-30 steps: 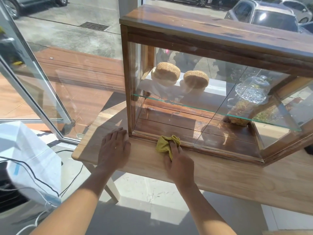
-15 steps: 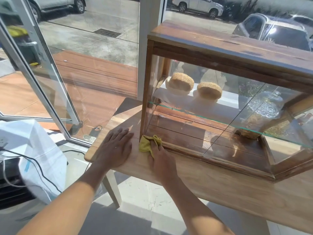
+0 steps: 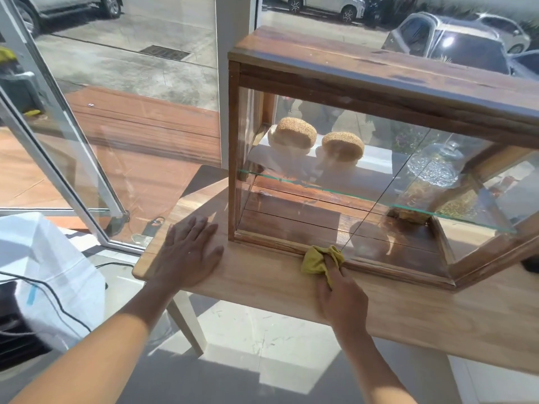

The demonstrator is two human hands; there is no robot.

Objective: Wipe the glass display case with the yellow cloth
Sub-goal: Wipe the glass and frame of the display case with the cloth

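Your right hand (image 3: 339,298) grips the crumpled yellow cloth (image 3: 316,261), one finger stretched over it, pressing it against the bottom front rail of the wood-framed glass display case (image 3: 379,83), near the seam between the two glass panes. Your left hand (image 3: 186,252) lies flat, fingers spread and holding nothing, on the pale wooden tabletop (image 3: 262,281) just beside the case's left corner
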